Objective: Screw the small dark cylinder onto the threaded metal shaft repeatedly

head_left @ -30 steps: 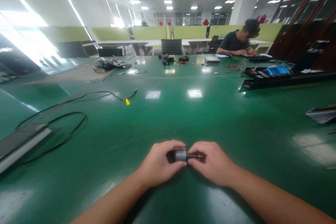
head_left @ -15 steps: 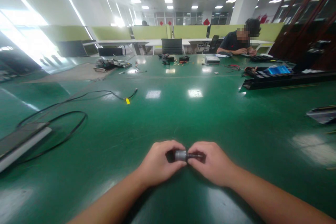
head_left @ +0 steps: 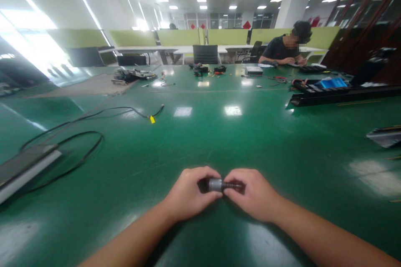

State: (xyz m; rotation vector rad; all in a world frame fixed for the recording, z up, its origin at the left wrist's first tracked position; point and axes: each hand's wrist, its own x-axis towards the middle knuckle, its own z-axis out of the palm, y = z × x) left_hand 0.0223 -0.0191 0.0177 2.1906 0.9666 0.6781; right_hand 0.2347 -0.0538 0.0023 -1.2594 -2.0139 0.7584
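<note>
Between my hands lies a small part made of a grey metallic cylinder point(head_left: 215, 185) and a thin dark ridged shaft point(head_left: 231, 185); its exact kind is unclear. My left hand point(head_left: 191, 194) grips the cylinder, thumb on the near side and index finger on the far side. The shaft is pinched by my right hand point(head_left: 252, 194), close to where it meets the cylinder, and its tip points into the palm. Both hands are low over the green tabletop point(head_left: 200, 146), fingertips almost meeting. The other fingers are partly hidden.
A black cable point(head_left: 94, 133) with a yellow tag point(head_left: 152, 119) curves from a flat device point(head_left: 28, 167) at left. Far right lies a long black rail point(head_left: 338, 96) beside a blue item point(head_left: 333, 83). Loose parts point(head_left: 134, 74) sit farther back. A person point(head_left: 282, 50) works across the table.
</note>
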